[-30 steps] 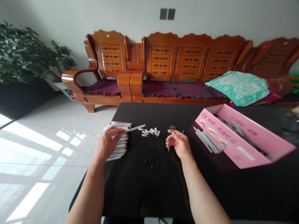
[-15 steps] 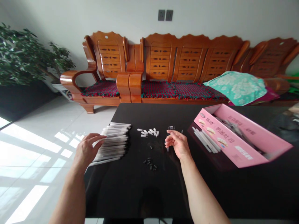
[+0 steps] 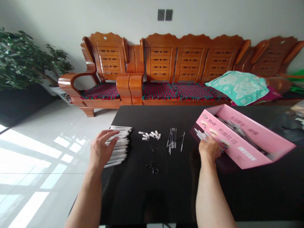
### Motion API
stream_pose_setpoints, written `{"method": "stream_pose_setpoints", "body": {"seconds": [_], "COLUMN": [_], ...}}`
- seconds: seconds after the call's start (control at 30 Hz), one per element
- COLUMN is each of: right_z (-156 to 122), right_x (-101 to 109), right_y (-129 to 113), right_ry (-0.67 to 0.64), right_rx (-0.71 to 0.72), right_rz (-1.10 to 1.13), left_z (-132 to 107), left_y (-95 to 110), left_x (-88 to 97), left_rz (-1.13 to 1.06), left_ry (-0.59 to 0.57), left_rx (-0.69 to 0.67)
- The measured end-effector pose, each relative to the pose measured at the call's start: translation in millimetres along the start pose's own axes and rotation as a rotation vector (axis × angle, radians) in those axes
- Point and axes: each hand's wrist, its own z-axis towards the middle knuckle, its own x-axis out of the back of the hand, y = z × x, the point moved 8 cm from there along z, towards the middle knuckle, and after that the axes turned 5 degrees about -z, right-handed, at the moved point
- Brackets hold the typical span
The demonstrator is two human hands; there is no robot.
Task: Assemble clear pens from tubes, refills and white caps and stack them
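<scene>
My left hand (image 3: 104,146) is over the left part of a long row of white pens with black ends (image 3: 122,148). Its thumb and fingers are apart, and I see nothing held between them. Against the near side of the pink box (image 3: 234,141), my right hand (image 3: 210,148) reaches down onto several white pen tubes (image 3: 200,134). Its fingers are mostly hidden, so their grip does not show. Between the hands lie white pen caps (image 3: 155,134), pen refills (image 3: 173,137) with one apart on the right, and small black plugs (image 3: 152,166).
The black table (image 3: 147,115) carries everything. Dark items lie inside the open pink box. Beyond the table stands a wooden sofa (image 3: 163,63) with a turquoise floral cloth (image 3: 239,87) on it. A potted plant (image 3: 57,63) is at the left.
My right hand has moved right, from above the refills to the white tubes beside the box, uncovering the refills. My left hand has shifted slightly right over the pens.
</scene>
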Motion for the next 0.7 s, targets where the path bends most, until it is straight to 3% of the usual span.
{"method": "stream_pose_setpoints", "body": {"seconds": [0.1,0.2,0.33,0.43,0.53,0.6,0.7], "right_z": [2.4,5.7,13.0,12.8,6.4,1.4,-1.5], "right_x": [-5.1,-11.2,-24.9,-27.5,-27.6,-26.0,-20.6], "right_y": [11.6,21.8,23.9,25.3,14.8,3.2,-11.0], "right_ry": [0.008,0.108,0.105,0.08,-0.048,-0.123,-0.123], "right_rx": [-0.045,-0.047,0.078,0.007,-0.021,0.021,0.084], "right_rz": [0.037,0.239,0.55,0.361,0.058,-0.009,0.054], "left_z": [2.5,-0.3,-11.5,-21.6,-27.6,-28.9,-30.1], "left_y": [27.8,50.6,82.9,112.2,131.2,135.8,138.3], "left_x": [-30.2,-66.4,-118.6,-160.4,-193.8,-208.1,-219.8], "left_rz": [-0.127,-0.22,-0.287,-0.26,-0.162,-0.078,-0.011], "left_ry": [-0.063,-0.182,-0.344,-0.481,-0.56,-0.57,-0.571], "left_rx": [-0.026,-0.026,-0.036,-0.104,-0.135,-0.133,-0.151]}}
